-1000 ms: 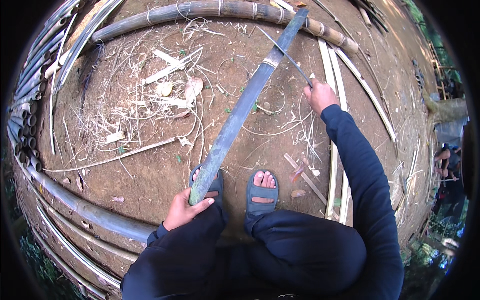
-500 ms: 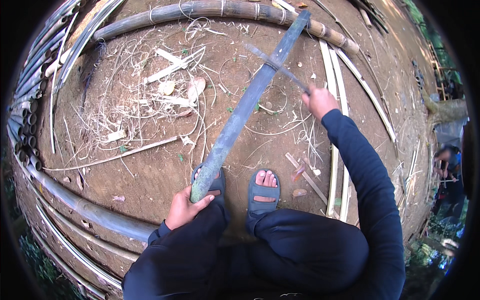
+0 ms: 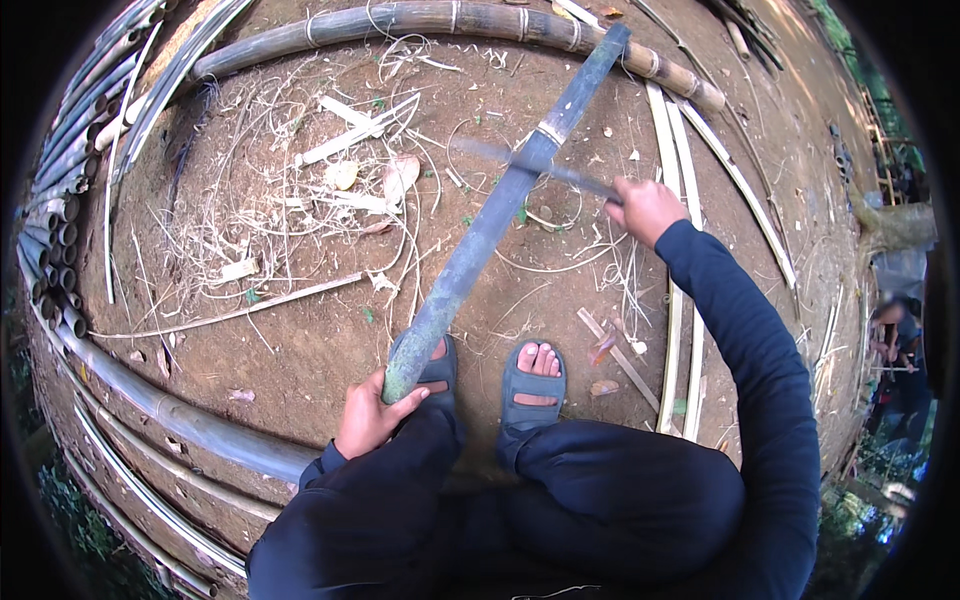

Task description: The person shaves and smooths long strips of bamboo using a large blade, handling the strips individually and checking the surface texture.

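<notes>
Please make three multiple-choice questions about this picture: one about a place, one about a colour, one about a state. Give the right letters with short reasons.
1. Where does the near end of the bamboo pole rest?
A. In the left hand, by the sandalled feet
B. On the stacked tubes at the left rim
C. On the person's knee

2. What colour are the sandals?
A. Red
B. Grey-blue
C. White

3. What is the right hand doing?
A. Lying open on the ground
B. Gripping a blade laid across the pole
C. Holding a rope

Answers: 1 A, the fingers close round the pole's lower end beside the feet. 2 B, both straps show grey-blue. 3 B, the fist is closed on the handle and the blurred blade crosses the pole near a node.
</notes>
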`<state>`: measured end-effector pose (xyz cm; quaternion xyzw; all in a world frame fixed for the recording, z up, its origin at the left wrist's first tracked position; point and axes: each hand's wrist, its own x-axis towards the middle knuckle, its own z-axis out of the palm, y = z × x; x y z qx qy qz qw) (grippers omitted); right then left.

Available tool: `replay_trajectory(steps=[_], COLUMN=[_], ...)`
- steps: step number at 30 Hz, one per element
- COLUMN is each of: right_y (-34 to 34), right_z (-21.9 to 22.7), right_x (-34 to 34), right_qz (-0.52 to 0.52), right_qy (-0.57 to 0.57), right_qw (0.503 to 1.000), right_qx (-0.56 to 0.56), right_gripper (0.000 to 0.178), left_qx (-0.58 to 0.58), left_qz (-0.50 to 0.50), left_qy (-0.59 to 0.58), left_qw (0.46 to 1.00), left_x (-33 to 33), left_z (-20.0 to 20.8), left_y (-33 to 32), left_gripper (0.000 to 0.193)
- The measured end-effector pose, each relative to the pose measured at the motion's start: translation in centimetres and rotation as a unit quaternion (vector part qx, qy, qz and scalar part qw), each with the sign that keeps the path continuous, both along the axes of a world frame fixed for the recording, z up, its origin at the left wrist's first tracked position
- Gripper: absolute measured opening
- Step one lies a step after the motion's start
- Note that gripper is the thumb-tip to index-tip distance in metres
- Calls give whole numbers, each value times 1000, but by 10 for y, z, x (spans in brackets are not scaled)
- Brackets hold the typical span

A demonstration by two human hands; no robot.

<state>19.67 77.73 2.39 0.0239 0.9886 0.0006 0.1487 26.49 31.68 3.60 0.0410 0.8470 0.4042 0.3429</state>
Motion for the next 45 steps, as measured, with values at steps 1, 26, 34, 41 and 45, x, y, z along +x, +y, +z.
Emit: replay_trajectory(steps=[1, 26, 34, 41, 45], right_y=[14, -166, -136, -154, -138], right_z=[-1, 13, 2, 4, -18], right_x=[-8, 89, 90, 117, 117], right_qz=[-87, 210, 145, 183, 198], right_qy=[7, 33, 45, 40, 56], right_qw=[996, 955, 973, 966, 972], right_qx=[-18, -206, -173, -177, -117], right_gripper=[26, 27, 35, 28, 24], left_qx=[21, -238, -139, -96, -77], left_qz=[7, -67, -53, -96, -95], left_qy=[-4, 368, 51, 40, 39], left_qw=[1000, 896, 988, 990, 992], left_x=[3, 0, 10, 10, 15], left_z=[-4, -22, -34, -37, -37], left_y=[5, -13, -10, -6, -12], left_gripper=[36, 42, 40, 36, 35])
